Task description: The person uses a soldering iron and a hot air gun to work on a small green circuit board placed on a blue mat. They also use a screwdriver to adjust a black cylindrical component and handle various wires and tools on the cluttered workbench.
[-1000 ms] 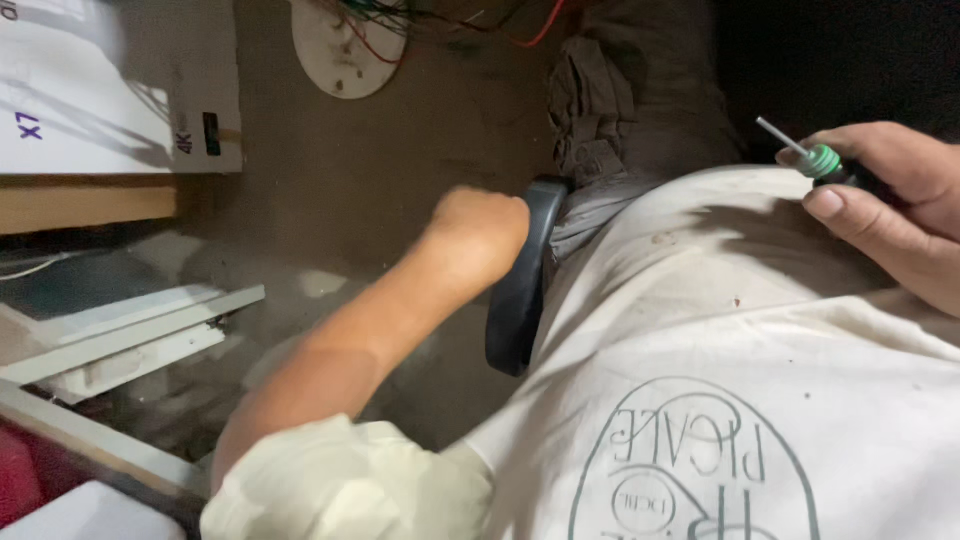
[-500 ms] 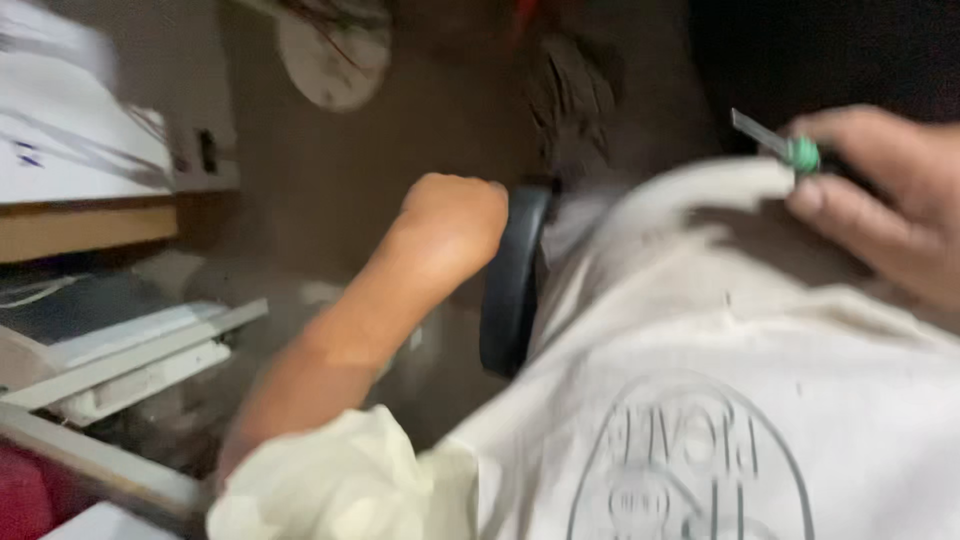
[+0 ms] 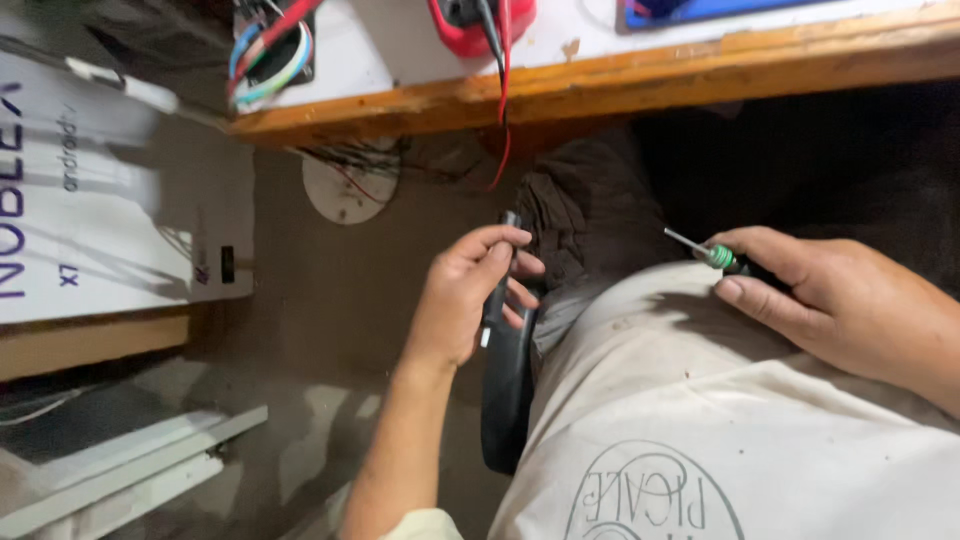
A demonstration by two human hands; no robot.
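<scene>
Currently: left hand (image 3: 465, 295) clamped on slim black tool (image 3: 497, 290) beside chair edge (image 3: 507, 395); right hand (image 3: 830, 295) gripping green-collared screwdriver (image 3: 712, 254), below table (image 3: 600, 85).

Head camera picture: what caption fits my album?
Left hand grips a slim black tool; right hand holds a green-collared screwdriver beside a wooden bench.

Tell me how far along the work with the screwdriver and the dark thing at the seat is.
Done: nothing finished shows. In hand: the left hand pinches a slim dark object at the edge of the black seat; the right hand holds a small screwdriver with a green collar, tip in the air over the lap. Left: the screwdriver touches nothing yet, and the red meter sits on the bench above.
</scene>
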